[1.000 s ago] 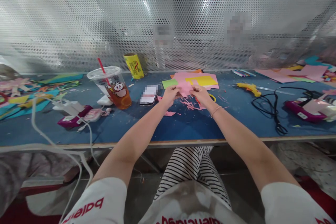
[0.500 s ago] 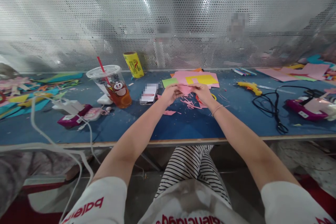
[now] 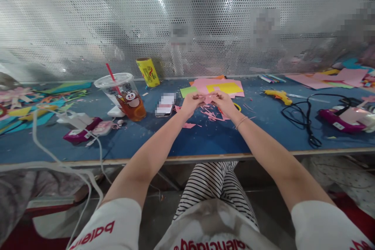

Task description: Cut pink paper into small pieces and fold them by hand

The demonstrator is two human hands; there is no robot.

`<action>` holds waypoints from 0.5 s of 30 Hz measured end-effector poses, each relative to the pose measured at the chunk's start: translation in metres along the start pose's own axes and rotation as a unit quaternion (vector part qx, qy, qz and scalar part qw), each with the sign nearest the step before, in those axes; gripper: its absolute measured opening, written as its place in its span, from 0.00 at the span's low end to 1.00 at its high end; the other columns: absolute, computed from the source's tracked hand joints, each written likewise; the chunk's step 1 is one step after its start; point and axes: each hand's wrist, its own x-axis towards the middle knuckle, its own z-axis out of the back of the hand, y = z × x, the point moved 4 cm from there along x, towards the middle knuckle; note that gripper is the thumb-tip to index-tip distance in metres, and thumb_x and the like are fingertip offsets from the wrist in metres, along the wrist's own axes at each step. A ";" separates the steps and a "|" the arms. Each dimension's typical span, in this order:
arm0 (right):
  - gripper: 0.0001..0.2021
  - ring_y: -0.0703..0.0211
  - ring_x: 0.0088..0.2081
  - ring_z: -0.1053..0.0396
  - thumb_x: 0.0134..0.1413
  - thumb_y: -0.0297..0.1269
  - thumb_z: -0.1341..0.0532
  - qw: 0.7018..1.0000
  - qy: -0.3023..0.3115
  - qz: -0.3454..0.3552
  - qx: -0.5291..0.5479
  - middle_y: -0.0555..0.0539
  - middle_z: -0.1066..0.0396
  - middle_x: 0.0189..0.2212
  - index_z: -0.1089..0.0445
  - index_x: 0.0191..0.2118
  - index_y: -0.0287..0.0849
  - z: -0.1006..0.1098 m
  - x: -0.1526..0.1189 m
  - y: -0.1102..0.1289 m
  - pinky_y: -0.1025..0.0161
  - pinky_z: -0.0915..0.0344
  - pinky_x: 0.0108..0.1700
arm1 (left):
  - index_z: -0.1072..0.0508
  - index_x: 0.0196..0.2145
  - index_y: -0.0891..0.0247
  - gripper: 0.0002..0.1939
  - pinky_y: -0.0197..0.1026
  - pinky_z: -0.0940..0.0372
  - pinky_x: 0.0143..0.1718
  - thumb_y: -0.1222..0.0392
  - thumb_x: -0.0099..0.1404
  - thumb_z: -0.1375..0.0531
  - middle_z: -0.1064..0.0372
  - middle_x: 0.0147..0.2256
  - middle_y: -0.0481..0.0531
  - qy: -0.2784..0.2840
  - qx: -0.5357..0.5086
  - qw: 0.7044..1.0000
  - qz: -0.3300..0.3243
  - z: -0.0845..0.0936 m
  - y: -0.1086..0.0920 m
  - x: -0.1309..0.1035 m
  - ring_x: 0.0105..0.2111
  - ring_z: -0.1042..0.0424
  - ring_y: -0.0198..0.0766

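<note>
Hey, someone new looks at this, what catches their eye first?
Probably the cup with its red straw, standing left of the phone. Then the left hand and right hand, holding pink paper between them near mid-picture. A perforated screen spans the upper part.

Pink paper now smaller (folded)

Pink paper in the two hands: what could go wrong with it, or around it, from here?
The pink paper is pinched between the left hand and right hand, so an uneven pull might tear or crease it.
Pink scraps lie just below the hands; if dropped, the piece could get mixed in with them.
The drink cup stands near the phone; a bump from the left arm might spill it there.
</note>
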 end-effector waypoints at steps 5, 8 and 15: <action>0.18 0.64 0.28 0.35 0.39 0.37 0.35 0.995 -0.027 0.043 -0.085 0.51 0.33 0.31 0.32 0.41 0.43 0.000 -0.002 0.005 0.61 0.34 0.34 | 0.30 0.41 0.65 0.22 0.40 0.31 0.31 0.67 0.45 0.35 0.31 0.21 0.44 -0.033 0.039 0.998 -0.031 -0.001 0.000 -0.002 0.22 0.30 0.32; 0.20 0.64 0.25 0.36 0.40 0.37 0.36 0.997 -0.040 0.011 -0.059 0.55 0.37 0.22 0.35 0.43 0.43 0.002 -0.001 0.001 0.61 0.34 0.33 | 0.30 0.39 0.66 0.21 0.41 0.31 0.32 0.67 0.45 0.35 0.30 0.23 0.46 -0.043 0.038 0.998 -0.027 -0.001 -0.001 -0.002 0.23 0.29 0.33; 0.20 0.66 0.24 0.37 0.38 0.39 0.34 0.996 -0.071 0.003 -0.045 0.56 0.38 0.20 0.34 0.41 0.42 0.009 0.004 -0.009 0.62 0.35 0.33 | 0.29 0.31 0.67 0.16 0.37 0.32 0.35 0.65 0.42 0.32 0.30 0.24 0.46 -0.033 -0.056 0.998 0.004 -0.001 0.002 -0.001 0.25 0.29 0.31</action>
